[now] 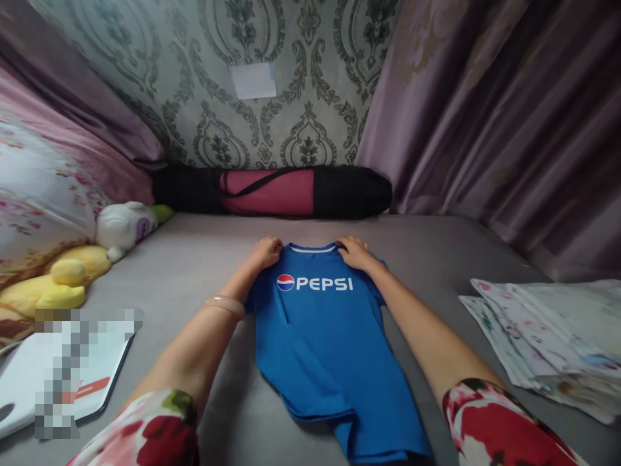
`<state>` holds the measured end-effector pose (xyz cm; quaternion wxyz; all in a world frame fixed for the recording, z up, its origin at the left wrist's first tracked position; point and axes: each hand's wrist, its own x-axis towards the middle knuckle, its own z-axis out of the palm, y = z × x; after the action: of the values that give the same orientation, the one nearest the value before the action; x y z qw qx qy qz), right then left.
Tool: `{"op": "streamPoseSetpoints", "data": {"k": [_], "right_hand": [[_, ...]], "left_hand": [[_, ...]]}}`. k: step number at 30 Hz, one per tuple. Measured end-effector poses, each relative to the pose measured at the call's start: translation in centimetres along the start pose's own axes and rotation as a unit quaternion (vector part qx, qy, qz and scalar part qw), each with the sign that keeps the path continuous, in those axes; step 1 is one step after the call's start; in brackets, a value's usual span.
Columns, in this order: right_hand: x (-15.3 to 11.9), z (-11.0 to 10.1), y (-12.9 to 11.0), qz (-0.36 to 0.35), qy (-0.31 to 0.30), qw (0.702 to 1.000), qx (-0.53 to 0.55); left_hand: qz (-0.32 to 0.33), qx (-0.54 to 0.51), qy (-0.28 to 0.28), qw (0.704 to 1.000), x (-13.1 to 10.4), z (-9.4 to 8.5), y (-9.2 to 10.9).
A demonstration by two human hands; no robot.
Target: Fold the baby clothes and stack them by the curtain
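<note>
A blue T-shirt with a white PEPSI print lies front up on the grey bed sheet. Its collar points away from me, and its lower left hem is folded and wrinkled. My left hand, with a pale bangle on the wrist, has its fingers closed on the shirt's left shoulder beside the collar. On the opposite shoulder, my right hand is closed on the fabric in the same way. Both sleeves are partly hidden by my hands and forearms.
A black and pink roll bag lies along the patterned wall. Folded printed cloths are stacked at right. On the left are a yellow plush toy, a white plush toy, a floral pillow and a white board-like item, partly blurred.
</note>
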<state>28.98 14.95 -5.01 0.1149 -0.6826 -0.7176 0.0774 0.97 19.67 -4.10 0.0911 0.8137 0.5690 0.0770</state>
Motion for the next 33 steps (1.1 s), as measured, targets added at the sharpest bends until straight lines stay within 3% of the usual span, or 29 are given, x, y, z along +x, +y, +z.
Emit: {"op": "streamPoseSetpoints", "data": {"k": [3, 6, 10, 15, 18, 21, 25, 29, 33], "right_hand": [[1.3, 0.5, 0.7, -0.008, -0.037, 0.999, 0.038], [2.0, 1.3, 1.2, 0.004, -0.030, 0.998, 0.052], [1.9, 1.8, 1.6, -0.012, 0.000, 0.998, 0.065], [2.1, 1.9, 1.6, -0.031, 0.039, 0.998, 0.031], [2.3, 1.3, 0.9, -0.023, 0.034, 0.999, 0.001], [2.0, -0.8, 0.7, -0.008, -0.017, 1.000, 0.024], [0.2, -4.6, 2.6, 0.086, -0.095, 0.985, 0.118], [-2.1, -6.8, 5.7, 0.198, -0.152, 0.946, 0.205], [-3.9, -7.2, 7.1, 0.214, -0.165, 0.939, 0.213]], "left_hand": [[0.025, -0.027, -0.013, 0.999, 1.1, 0.6, 0.0], [0.044, -0.057, -0.009, 0.997, 2.0, 1.7, -0.5], [0.043, -0.051, 0.043, 0.997, 2.1, 2.8, -1.1], [0.058, 0.006, 0.102, 0.993, 1.9, 2.0, -0.3], [0.051, 0.025, 0.094, 0.994, 2.3, 2.1, 0.2], [0.021, 0.032, 0.126, 0.991, 2.4, 2.7, -0.6], [-0.066, 0.026, 0.199, 0.977, -0.3, 2.8, -4.5], [-0.127, -0.054, 0.130, 0.982, -5.1, 1.3, -8.1], [-0.156, -0.145, 0.069, 0.975, -8.3, -1.1, -7.7]]}}
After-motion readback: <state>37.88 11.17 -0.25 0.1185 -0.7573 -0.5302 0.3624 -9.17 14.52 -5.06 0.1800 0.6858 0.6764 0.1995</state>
